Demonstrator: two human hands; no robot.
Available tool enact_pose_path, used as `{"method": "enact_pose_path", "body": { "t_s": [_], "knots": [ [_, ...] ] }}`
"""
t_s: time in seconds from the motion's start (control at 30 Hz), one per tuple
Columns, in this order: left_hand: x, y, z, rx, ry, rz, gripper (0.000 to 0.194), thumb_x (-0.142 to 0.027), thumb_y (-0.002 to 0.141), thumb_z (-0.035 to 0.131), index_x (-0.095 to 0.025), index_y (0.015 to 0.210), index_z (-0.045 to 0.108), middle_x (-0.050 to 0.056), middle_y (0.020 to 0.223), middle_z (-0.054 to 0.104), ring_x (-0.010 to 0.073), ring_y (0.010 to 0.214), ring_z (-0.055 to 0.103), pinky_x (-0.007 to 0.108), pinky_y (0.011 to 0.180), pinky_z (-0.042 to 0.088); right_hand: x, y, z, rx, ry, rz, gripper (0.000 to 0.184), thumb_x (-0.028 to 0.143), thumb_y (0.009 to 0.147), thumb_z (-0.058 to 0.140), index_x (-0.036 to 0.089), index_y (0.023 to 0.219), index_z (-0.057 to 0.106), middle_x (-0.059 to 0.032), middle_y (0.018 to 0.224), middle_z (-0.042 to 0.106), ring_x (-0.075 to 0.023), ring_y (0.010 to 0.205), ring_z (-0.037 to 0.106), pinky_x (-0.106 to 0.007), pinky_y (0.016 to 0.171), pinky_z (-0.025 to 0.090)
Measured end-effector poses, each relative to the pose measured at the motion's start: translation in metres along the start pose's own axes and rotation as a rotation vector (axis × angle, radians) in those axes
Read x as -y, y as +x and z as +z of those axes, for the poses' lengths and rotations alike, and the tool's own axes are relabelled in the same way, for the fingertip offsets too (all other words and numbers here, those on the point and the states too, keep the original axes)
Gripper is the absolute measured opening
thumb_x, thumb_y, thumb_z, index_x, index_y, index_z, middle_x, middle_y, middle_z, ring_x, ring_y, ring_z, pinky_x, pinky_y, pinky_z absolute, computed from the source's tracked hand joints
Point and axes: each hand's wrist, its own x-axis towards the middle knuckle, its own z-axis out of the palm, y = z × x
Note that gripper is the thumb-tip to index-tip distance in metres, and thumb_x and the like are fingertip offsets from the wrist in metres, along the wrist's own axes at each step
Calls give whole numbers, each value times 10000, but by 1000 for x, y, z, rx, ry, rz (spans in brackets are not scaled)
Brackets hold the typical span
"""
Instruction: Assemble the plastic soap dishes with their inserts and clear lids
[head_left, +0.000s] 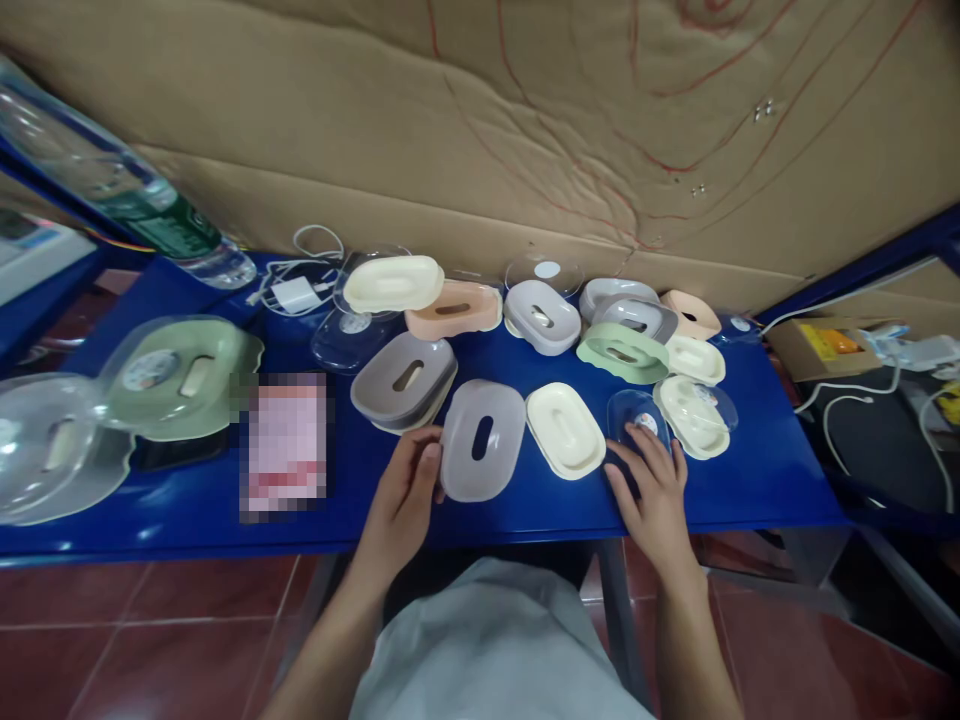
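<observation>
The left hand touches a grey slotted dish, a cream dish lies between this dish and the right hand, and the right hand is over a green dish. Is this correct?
Not quite: the head view shows the right hand over a clear lid, not a green dish. The left hand, grey slotted dish and cream dish are as you say.

The desk [772, 470] is glossy deep blue. On it, the front dish [499, 470] is greyish mauve, the dish beside it [564, 432] plain cream; others behind come in sage green [651, 364] and peach [421, 322]. A clear lid [621, 405] bears a white round sticker [646, 424]. Red curving lines streak the brown cardboard [300, 110]; the floor tiles [195, 590] are dark red with paler joints.
</observation>
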Motion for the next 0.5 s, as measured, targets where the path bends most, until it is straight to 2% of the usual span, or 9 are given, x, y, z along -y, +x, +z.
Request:
{"method": "enact_pose_path", "body": {
  "t_s": [0.07,0.1,0.17,0.2,0.27,0.33,0.4,0.5],
  "knots": [
    [3,3,5,-46,43,29,468,-574,1117,474,-223,1395,610,72,1096,730,144,768,680,258,651,580,4,-1,2,-14,-24,11,285,300,1106,569,282,1360,698,-102,1607,594,-325,1537,519,-667,1323,236],
    [5,2,8,-70,85,61,504,-560,1115,489,-235,1494,561,119,1270,717,162,865,709,276,703,603,9,-1,3,-41,-21,16,292,295,1106,572,275,1372,690,-111,1611,589,-326,1543,513,-658,1324,242],
    [7,0,16,-97,187,122,621,-531,1096,555,-257,1638,427,191,1531,590,211,1044,727,324,791,636,23,1,6,-43,14,-15,351,306,1092,603,273,1438,647,-120,1597,604,-322,1530,526,-639,1329,251],
    [7,-2,20,-103,243,149,697,-522,1073,605,-258,1675,372,214,1595,527,245,1124,723,357,830,648,32,3,7,6,42,-59,400,313,1084,621,282,1482,617,-114,1591,614,-316,1520,539,-631,1335,250],
    [5,-3,28,-111,364,201,763,-484,1035,677,-248,1685,354,233,1654,441,326,1323,663,450,959,649,45,8,9,147,105,-165,459,286,1080,618,311,1536,576,-85,1590,626,-296,1511,554,-620,1350,239],
    [2,-2,33,-123,448,257,668,-401,1047,663,-240,1646,416,220,1654,443,361,1470,568,522,1095,599,48,12,8,218,143,-208,465,189,1081,556,332,1522,594,-53,1607,618,-282,1541,526,-638,1356,229],
    [-2,0,32,-136,457,316,541,-310,1077,598,-240,1598,473,195,1605,524,328,1455,595,516,1130,585,38,14,5,173,168,-178,467,100,1054,506,334,1424,669,-33,1602,623,-290,1578,481,-683,1342,247],
    [-9,4,23,-103,413,417,402,-214,1087,550,-259,1486,583,121,1448,685,255,1315,699,447,1114,599,18,16,3,105,235,-147,435,45,1017,486,305,1254,743,-42,1529,681,-290,1540,532,-700,1303,347]
  ]
}}
